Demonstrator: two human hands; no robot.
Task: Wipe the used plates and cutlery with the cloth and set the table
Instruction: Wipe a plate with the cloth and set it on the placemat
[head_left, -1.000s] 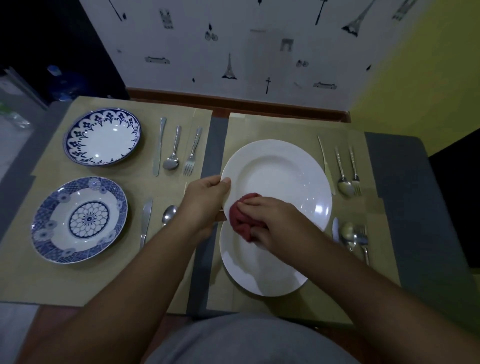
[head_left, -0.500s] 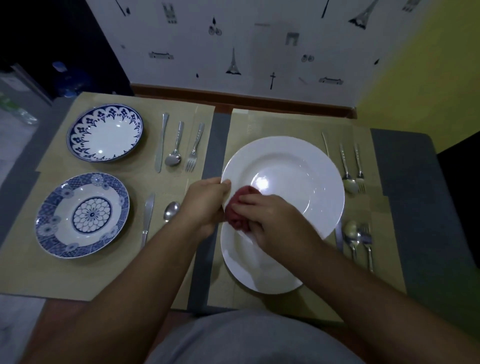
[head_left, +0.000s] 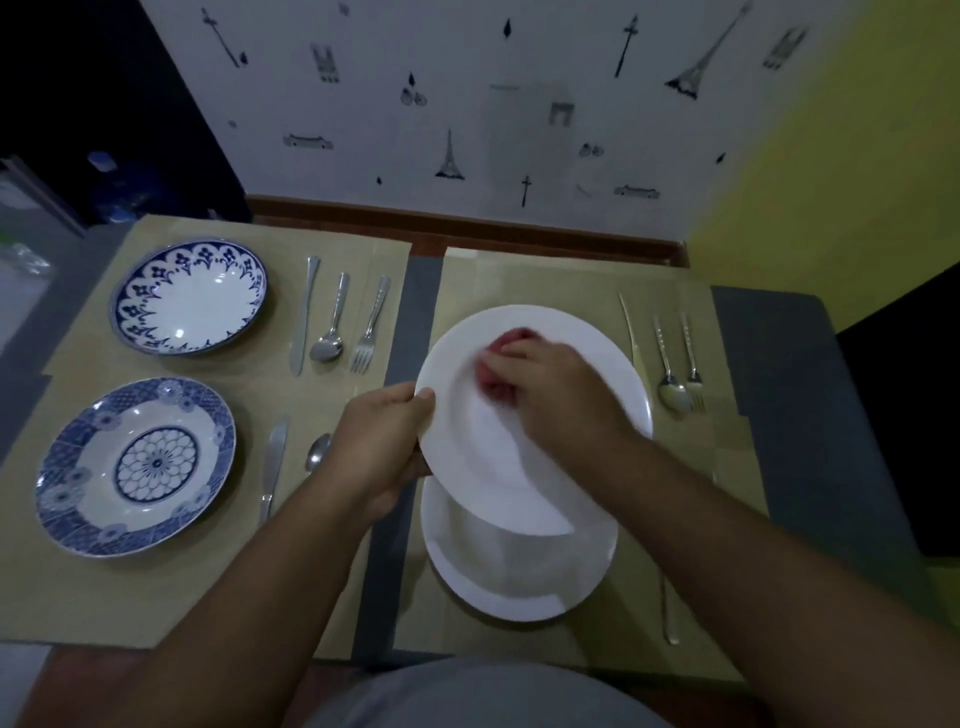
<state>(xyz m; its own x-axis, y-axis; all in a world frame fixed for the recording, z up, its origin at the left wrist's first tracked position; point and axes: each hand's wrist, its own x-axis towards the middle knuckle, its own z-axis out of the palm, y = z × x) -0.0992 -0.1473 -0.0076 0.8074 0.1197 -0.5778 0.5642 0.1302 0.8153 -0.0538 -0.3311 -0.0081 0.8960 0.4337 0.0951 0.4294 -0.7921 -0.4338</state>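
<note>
Up the plate (head_left: 493, 467) goes the red cloth (head_left: 511, 340), bunched in the right hand (head_left: 550, 395), while the left hand (head_left: 379, 447) grips the left rim, a good spot to hold this hard, slippery, breakable plate in the middle of the frame.

free: grey table strip (head_left: 420, 301) between mats; bare mat (head_left: 545, 275) before wall (head_left: 467, 104) | left blocked: far blue plate (head_left: 189, 299), near blue plate (head_left: 135, 465), cutlery row (head_left: 326, 347) | right blocked: knife (head_left: 631, 332), spoon (head_left: 674, 392), fork (head_left: 695, 387) beside white plate (head_left: 597, 353)
</note>
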